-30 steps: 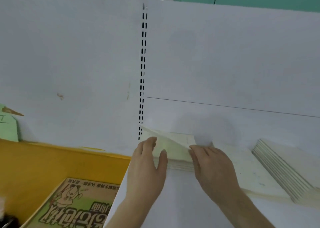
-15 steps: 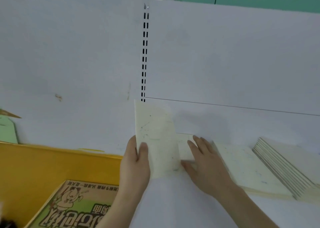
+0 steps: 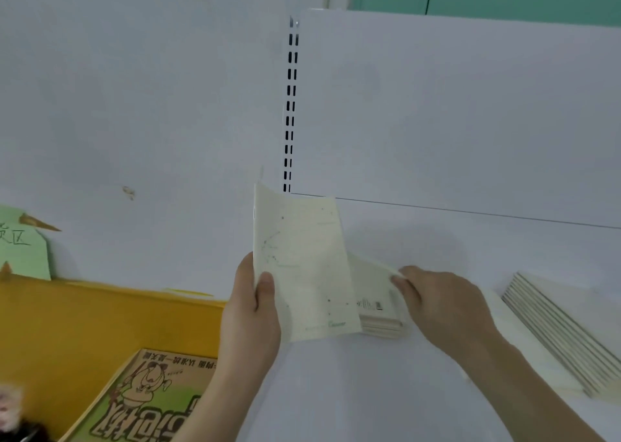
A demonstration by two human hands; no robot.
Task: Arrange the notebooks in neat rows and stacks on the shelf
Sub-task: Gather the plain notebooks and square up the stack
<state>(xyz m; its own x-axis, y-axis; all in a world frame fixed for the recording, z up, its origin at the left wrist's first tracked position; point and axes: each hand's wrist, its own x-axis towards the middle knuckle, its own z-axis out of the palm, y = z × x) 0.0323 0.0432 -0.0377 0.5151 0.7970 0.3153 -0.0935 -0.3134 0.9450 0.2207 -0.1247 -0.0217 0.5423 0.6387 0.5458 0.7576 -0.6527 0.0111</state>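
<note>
Just right of the slotted upright (image 3: 291, 105) of the white shelf (image 3: 369, 391), the left hand (image 3: 250, 320) holds a cream notebook (image 3: 302, 266) upright, thumb on its front cover and fingers curled behind. That raised notebook hides the left part of a small stack of notebooks (image 3: 381, 320) lying flat on the shelf behind it. The right hand (image 3: 443, 307) pinches the lifted corner of the stack's top cover with curled fingers. Farther right of the upright, a fanned pile of notebooks (image 3: 557, 334) leans on the shelf. Left of the upright sit a yellow bin (image 3: 84, 324), a cartoon-printed box (image 3: 148, 398) and a green paper sign (image 3: 23, 243).
</note>
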